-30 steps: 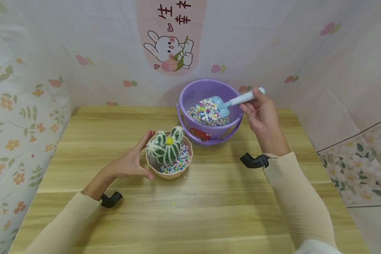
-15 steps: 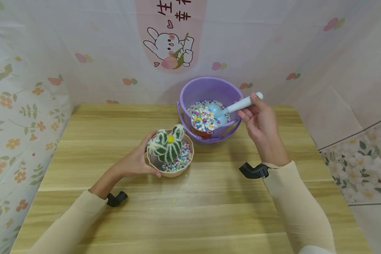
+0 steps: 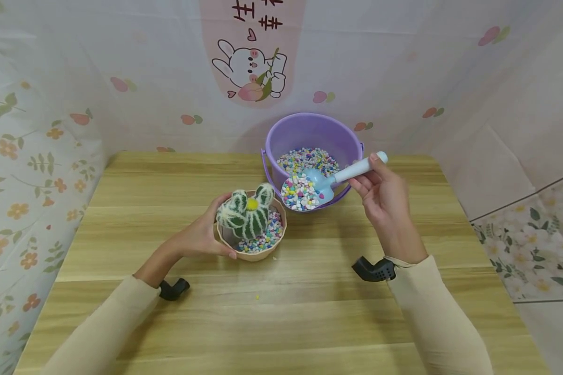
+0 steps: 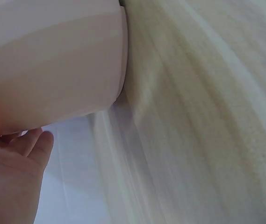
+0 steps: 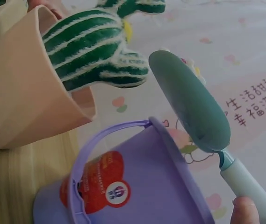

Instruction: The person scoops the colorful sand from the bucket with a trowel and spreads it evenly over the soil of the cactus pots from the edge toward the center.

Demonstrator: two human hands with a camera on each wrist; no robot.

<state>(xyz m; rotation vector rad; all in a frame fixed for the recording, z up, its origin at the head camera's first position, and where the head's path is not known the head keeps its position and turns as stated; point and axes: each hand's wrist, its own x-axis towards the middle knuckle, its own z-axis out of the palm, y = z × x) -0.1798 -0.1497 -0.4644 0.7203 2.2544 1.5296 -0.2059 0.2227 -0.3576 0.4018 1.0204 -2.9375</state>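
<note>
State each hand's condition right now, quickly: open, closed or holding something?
Left hand: holding the cactus pot.
Right hand: holding the light-blue scoop, loaded with pebbles.

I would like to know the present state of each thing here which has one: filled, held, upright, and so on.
Shovel: raised, loaded with pebbles.
Bucket: upright, partly filled with pebbles, handle lowered.
Pot: upright, partly filled with pebbles.
Cactus: set in the pot, pebbles beside it.
Left hand: holding the pot.
Right hand: gripping the shovel.
</note>
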